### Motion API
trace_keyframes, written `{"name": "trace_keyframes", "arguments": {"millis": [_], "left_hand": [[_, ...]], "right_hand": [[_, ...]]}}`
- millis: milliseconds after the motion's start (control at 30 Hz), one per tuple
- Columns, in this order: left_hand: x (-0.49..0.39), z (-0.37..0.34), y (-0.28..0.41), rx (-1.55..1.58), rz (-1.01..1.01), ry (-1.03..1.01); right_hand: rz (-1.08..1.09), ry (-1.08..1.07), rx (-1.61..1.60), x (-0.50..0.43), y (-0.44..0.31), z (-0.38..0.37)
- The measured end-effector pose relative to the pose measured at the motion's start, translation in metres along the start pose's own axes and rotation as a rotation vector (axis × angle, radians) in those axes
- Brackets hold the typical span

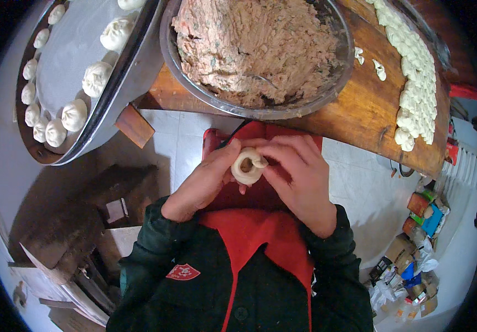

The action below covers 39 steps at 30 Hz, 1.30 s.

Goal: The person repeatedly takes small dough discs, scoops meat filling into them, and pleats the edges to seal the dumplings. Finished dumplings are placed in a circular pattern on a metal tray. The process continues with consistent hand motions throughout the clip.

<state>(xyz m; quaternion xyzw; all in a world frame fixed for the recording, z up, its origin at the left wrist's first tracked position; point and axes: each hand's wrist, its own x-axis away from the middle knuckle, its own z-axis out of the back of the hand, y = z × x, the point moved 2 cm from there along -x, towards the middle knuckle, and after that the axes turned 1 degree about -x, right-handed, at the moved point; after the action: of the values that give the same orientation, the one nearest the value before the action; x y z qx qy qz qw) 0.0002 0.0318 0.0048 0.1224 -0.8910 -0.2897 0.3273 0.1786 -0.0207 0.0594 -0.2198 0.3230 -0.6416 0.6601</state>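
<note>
A partly pleated dough bun (247,176) sits between my hands, in front of my body, with meat filling showing through its round opening. My left hand (205,178) cups it from the left side, thumb along the rim. On the right, the fingers of my right hand (298,178) pinch a fold of the dough at the edge. Just beyond my hands stands a metal bowl (238,111) heaped with minced meat filling (259,50); a thin utensil lies partly sunk in the meat.
At left, a round metal steamer (126,83) holds several pleated buns (97,79) around its mesh liner. Several dough pieces (417,83) lie along the right of the wooden table (371,108), near two small scraps. Litter (404,265) is piled on the floor at right.
</note>
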Motion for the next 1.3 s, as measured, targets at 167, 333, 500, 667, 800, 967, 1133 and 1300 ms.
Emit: {"name": "trace_keyframes", "arguments": {"millis": [167, 333, 500, 667, 800, 967, 1133, 1300], "left_hand": [[-0.004, 0.002, -0.006, -0.115, 0.065, 0.068], [-0.006, 0.002, 0.007, -0.384, 0.157, 0.165], [-0.015, 0.008, -0.003, -0.494, -0.051, 0.202], [-0.017, 0.007, -0.005, -0.368, -0.075, 0.234], [-0.001, -0.004, -0.008, -0.4, -0.23, 0.179], [0.006, -0.006, -0.002, -0.332, 0.021, 0.188], [-0.001, -0.008, -0.001, -0.489, -0.199, 0.236], [-0.005, -0.001, -0.005, -0.338, -0.122, 0.268]], "right_hand": [[0.066, -0.073, 0.001, 0.005, 0.006, -0.001], [0.045, -0.071, -0.004, 0.003, -0.002, -0.004], [0.011, 0.011, -0.04, 0.002, -0.012, -0.001], [0.089, -0.048, -0.001, 0.007, -0.007, -0.003], [0.072, 0.069, 0.064, 0.007, -0.01, -0.002], [0.172, 0.0, 0.024, 0.006, -0.01, -0.001], [0.147, 0.021, 0.001, 0.009, -0.012, -0.001], [0.09, 0.066, -0.012, 0.005, -0.017, -0.006]]}}
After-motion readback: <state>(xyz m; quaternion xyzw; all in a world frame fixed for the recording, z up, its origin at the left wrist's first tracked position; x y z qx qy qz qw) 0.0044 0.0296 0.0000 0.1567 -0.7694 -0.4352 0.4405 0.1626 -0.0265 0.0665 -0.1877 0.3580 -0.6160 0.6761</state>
